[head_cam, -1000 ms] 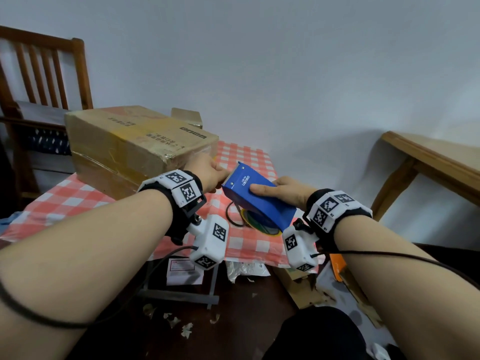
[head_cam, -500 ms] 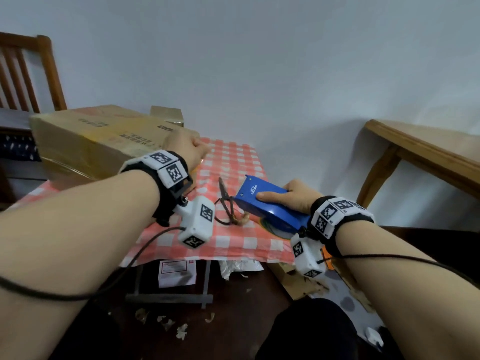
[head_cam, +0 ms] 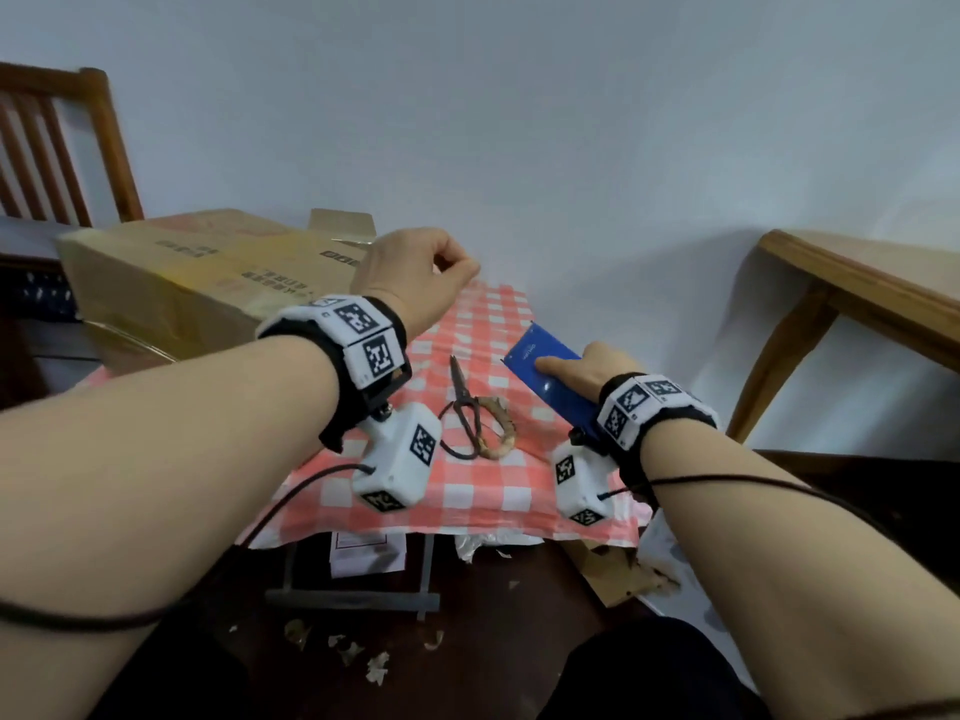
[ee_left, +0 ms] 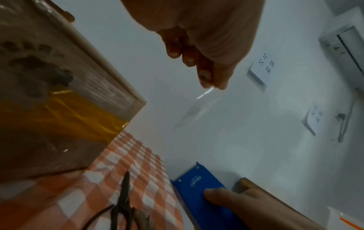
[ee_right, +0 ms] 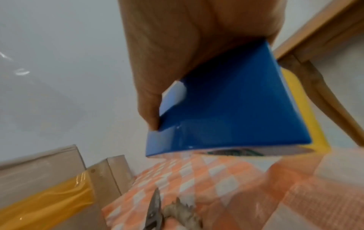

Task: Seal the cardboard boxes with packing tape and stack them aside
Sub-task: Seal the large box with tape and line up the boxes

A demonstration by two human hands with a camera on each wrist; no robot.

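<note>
Since a second ago your hands have come apart: your right hand [head_cam: 589,367] has carried the blue tape dispenser [head_cam: 548,376] down to the right side of the checked tablecloth [head_cam: 488,491], and your left hand [head_cam: 415,275] has lifted away toward the far side, drawing out a strip of clear tape [ee_left: 199,105]. Left fingers are curled, thumb and fingertips pinching the tape end; the strip is faint and runs down toward the dispenser. Right fingers are wrapped round the dispenser, index finger laid flat along its top; a yellow tape roll [ee_right: 303,112] shows at its right side in the right wrist view. The cardboard box [head_cam: 208,283] lies on the left of the cloth, a band of yellow tape [ee_left: 65,115] across its near face, one flap [head_cam: 340,227] standing up at the far end. Black scissors [head_cam: 470,407] lie on the cloth between your wrists, apart from the dispenser. Wooden chair [head_cam: 62,148] far left, wooden table [head_cam: 857,298] right.
</note>
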